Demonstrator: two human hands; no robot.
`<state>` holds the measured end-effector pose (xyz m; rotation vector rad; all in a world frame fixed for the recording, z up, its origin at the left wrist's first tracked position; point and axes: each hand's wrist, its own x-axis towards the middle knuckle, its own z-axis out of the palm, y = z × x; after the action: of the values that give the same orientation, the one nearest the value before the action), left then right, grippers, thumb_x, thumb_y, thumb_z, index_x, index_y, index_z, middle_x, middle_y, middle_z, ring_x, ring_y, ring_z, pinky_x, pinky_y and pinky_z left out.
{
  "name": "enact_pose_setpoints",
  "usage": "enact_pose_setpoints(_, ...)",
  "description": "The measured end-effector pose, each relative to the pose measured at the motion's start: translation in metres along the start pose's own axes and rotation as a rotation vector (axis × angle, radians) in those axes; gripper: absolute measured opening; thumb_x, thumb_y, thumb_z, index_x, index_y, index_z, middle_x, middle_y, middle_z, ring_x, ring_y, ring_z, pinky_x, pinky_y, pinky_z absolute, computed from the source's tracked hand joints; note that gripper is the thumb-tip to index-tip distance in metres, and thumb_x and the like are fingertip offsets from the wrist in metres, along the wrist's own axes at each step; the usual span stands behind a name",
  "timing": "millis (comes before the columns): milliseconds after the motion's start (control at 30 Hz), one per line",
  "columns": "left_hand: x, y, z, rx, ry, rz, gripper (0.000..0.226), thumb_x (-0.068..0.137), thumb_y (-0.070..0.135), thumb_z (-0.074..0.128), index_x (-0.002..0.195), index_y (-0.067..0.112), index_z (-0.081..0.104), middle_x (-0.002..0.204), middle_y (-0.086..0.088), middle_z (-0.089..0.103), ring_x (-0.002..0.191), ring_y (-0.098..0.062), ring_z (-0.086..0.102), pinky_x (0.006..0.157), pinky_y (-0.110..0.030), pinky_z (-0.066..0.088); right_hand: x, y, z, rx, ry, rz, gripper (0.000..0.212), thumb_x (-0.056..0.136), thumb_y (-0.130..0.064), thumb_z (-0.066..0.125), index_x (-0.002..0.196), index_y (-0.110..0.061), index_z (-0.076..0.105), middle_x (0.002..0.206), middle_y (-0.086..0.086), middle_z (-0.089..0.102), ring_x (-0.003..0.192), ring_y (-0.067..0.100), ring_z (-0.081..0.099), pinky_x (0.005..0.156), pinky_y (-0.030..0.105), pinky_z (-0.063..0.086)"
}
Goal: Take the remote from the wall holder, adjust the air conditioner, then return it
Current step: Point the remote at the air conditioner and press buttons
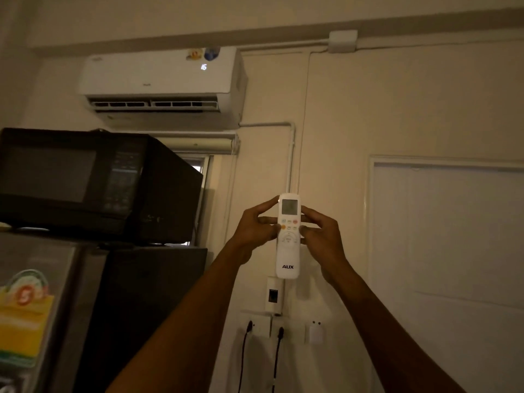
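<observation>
Both forearms reach up from the bottom edge toward the wall. At far left a fridge (pixel 37 293) bears a yellow sticker, with a black microwave (pixel 93 182) on top. Above hangs the air conditioner (pixel 161 80), its flap open and display lit. The left hand (pixel 252 231) and right hand (pixel 323 234) hold the white remote (pixel 288 239) upright between them, fingers pinching its sides, thumbs on the buttons. Just below it, the wall holder (pixel 274 296) stands empty above two plugged sockets (pixel 263 327).
</observation>
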<state>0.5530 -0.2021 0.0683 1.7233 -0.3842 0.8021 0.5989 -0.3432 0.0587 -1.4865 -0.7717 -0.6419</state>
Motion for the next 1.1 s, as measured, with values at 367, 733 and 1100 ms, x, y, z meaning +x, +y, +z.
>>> enact_pose_setpoints(367, -0.092, 0.074, -0.115, 0.067, -0.023, 0.004, 0.069, 0.082, -0.005, 0.062, 0.137, 0.031, 0.043, 0.113, -0.004, 0.065, 0.097, -0.016, 0.063, 0.072, -0.027, 0.056, -0.09, -0.113, 0.084, 0.034, 0.031, 0.024, 0.044, 0.081, -0.011, 0.067, 0.122, -0.022, 0.06, 0.115, 0.007, 0.068, 0.099, 0.024, 0.067, 0.086, 0.05, 0.056)
enact_pose_setpoints(733, -0.181, 0.139, -0.157, 0.039, -0.02, 0.036, 0.071, 0.08, -0.008, 0.063, 0.139, 0.027, 0.042, 0.126, -0.016, 0.061, 0.098, -0.018, 0.063, 0.069, -0.025, 0.058, -0.162, -0.201, 0.099, -0.012, 0.013, 0.04, 0.046, 0.083, -0.011, 0.064, 0.126, -0.024, 0.057, 0.117, 0.008, 0.067, 0.101, 0.025, 0.067, 0.086, 0.051, 0.056)
enact_pose_setpoints(1100, -0.283, 0.201, -0.196, 0.071, 0.017, 0.017, 0.069, 0.081, -0.006, 0.062, 0.139, 0.027, 0.042, 0.116, -0.016, 0.067, 0.087, -0.009, 0.067, 0.061, -0.02, 0.059, -0.247, -0.282, 0.109, -0.022, -0.043, 0.049, 0.045, 0.085, -0.009, 0.061, 0.127, -0.025, 0.055, 0.119, 0.01, 0.067, 0.099, 0.026, 0.068, 0.084, 0.053, 0.057)
